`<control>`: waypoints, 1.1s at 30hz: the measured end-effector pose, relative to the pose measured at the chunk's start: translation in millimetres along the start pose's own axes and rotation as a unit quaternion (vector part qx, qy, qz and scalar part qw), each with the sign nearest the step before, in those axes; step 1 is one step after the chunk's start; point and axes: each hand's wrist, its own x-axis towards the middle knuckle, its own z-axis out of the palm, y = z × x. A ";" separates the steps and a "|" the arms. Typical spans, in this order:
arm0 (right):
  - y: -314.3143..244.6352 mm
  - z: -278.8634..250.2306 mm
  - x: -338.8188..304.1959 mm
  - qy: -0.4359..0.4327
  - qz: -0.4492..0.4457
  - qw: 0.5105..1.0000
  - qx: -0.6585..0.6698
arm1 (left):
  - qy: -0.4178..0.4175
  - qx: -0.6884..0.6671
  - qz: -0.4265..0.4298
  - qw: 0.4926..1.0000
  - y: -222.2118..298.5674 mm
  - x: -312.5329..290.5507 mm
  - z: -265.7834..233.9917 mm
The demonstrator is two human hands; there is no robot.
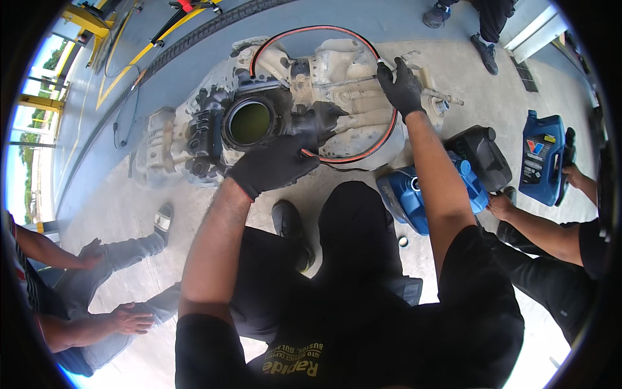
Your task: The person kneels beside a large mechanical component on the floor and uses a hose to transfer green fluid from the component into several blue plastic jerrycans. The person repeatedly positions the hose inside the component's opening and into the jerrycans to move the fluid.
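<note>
A dusty grey, dark-stained tank (363, 104), looking like a vehicle's fuel tank, lies on the floor before me. Yellow-green shows inside its round black-rimmed opening (250, 123). My right hand (402, 87), in a black glove, closes round a black hose with a red stripe (311, 28) above the tank's right part. One stretch of hose arcs over to near the opening; another curves down to my left hand (275, 165). That gloved hand is closed at the hose, just beside the opening's lower right; its fingertips are partly hidden.
At right, a person's hands hold blue jugs (543, 159) (405, 198) near a black jug (479, 155). A small round cap (403, 242) lies by my knee. Another person sits at left, hands (133, 319) on the legs. Someone's shoes (484, 55) stand at far right.
</note>
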 end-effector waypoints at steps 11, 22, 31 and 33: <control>37.3 -13.2 55.9 -0.234 0.154 0.896 0.344 | -0.046 -0.057 -0.145 0.987 -38.5 -64.7 -8.8; 11.0 -93.6 -5.6 -0.252 0.236 0.635 0.691 | 0.121 -0.240 0.048 0.962 -35.3 -38.4 0.3; -0.3 -106.1 -39.4 -0.256 0.195 0.498 0.805 | 0.037 -0.473 0.175 0.863 22.2 -41.6 6.7; -2.2 -108.0 -45.7 -0.237 0.184 0.502 0.811 | 0.034 -0.506 0.212 0.836 30.2 -40.3 7.5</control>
